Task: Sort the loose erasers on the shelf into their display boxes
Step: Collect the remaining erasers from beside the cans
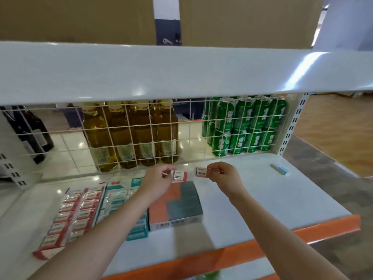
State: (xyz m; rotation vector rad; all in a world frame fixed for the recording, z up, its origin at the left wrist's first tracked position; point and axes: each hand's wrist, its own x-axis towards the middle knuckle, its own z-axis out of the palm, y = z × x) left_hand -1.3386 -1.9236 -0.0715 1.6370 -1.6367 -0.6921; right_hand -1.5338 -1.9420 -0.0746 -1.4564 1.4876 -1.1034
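My left hand point(159, 179) pinches a white eraser with a red-banded 2B sleeve point(180, 175) above the back of the shelf. Just to its right, my right hand point(224, 175) pinches a second eraser of the same kind point(202, 171). Both are held in the air, a small gap apart. Below on the white shelf point(262, 199) lie a red display box point(68, 217) filled with red-sleeved erasers, a teal display box point(121, 201) with teal-sleeved erasers, and an orange-and-grey box point(177, 205). A loose teal eraser point(280, 168) lies at the far right back of the shelf.
A white wire grid point(141, 134) closes the back of the shelf; behind it stand amber bottles point(129, 136), green cans point(246, 126) and dark bottles point(30, 130). A white upper shelf point(161, 71) overhangs. The shelf's front edge is orange point(262, 245).
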